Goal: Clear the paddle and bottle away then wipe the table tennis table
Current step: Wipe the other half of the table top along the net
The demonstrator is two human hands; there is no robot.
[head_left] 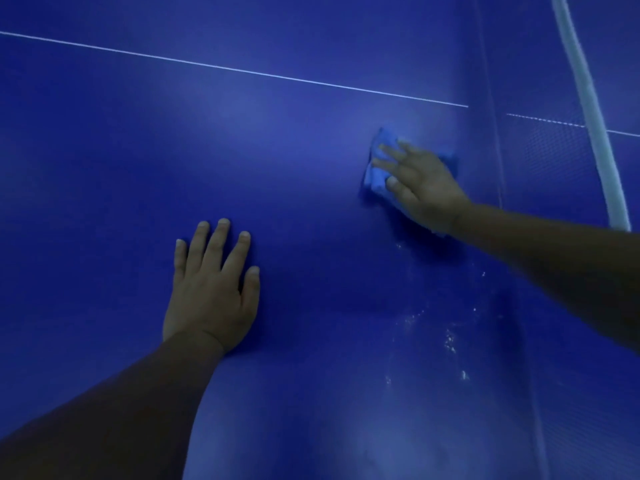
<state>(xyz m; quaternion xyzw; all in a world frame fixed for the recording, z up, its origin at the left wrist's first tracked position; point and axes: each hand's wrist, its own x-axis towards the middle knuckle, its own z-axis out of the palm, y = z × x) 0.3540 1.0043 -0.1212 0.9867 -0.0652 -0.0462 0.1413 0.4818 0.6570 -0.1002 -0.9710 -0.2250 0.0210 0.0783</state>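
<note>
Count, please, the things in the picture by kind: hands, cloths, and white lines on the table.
Hands: 2, left hand flat on the table, right hand pressing the cloth
Cloths: 1, blue cloth
White lines: 1, thin line
Total: 4

**Cloth pressed to the blue table**

The right hand [420,183] presses a blue cloth [379,168] flat on the table [104,150], near the net [588,109] at the right. The left hand [211,289] rests flat, fingers straight, nearer and to the left. A white line [242,71] crosses the far side.
</note>
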